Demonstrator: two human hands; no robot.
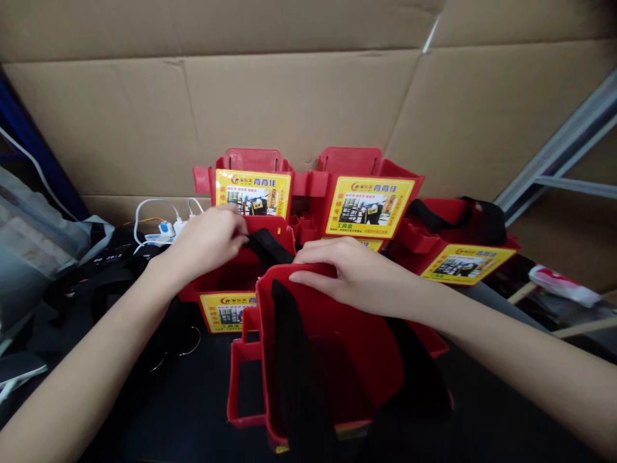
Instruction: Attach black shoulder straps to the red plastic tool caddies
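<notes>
Head view: front red tool box [342,325] tilted at near side of desk [187,399], base contact unclear. Right hand [351,267] clamps its upper rim, thumb inside. Left hand [212,238] fingers together, seemingly pinching black strap [267,247] behind. Box likely light, stiff, slick; rim best hold. Count: four other red boxes [350,161], perhaps one more hidden; at least four yellow labels [369,206].

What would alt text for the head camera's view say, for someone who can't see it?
A person's right hand grips an open red box with black straps, while the left hand is beside a black band at another red box behind it. More red boxes with yellow labels stand farther back, before a cardboard wall.
</notes>
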